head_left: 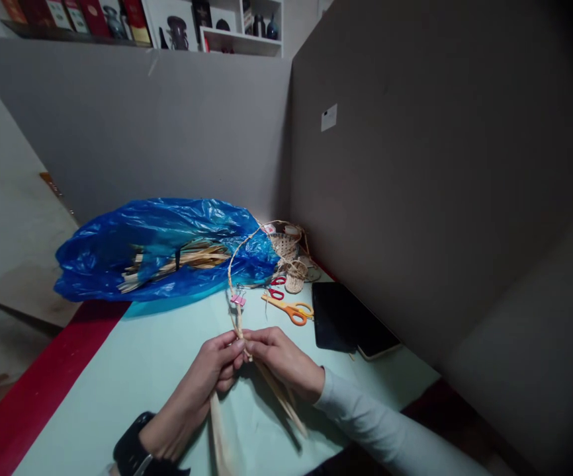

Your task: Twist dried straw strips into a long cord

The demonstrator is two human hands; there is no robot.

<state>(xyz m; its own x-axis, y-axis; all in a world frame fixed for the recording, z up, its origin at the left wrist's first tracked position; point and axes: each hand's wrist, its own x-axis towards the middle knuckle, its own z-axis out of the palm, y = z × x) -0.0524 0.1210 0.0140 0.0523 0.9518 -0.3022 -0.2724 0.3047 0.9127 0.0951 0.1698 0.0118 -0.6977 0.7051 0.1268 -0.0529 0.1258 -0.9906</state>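
Observation:
Both hands meet at the lower end of a pale straw braid [238, 318]. My left hand [217, 362] pinches the strands from the left, thumb and fingers closed. From the other side my right hand [279, 357] grips them too, its fingertips close to the left thumb. One wide loose straw strand [221, 436] hangs below the left hand; further strands [279, 395] stick out below the right. A pink binder clip [238, 300] is clamped on the braid just above my hands. Beyond it, the finished cord [234, 258] curves up and back to the right.
A blue plastic bag [162, 218] holding a bundle of straw [192, 258] lies at the back left. Right of the clip are orange scissors [291, 312], red-handled scissors [276, 291], small woven pieces [295, 277] and a black tablet [333, 317]. Grey partitions [192, 125] enclose the table's back and right.

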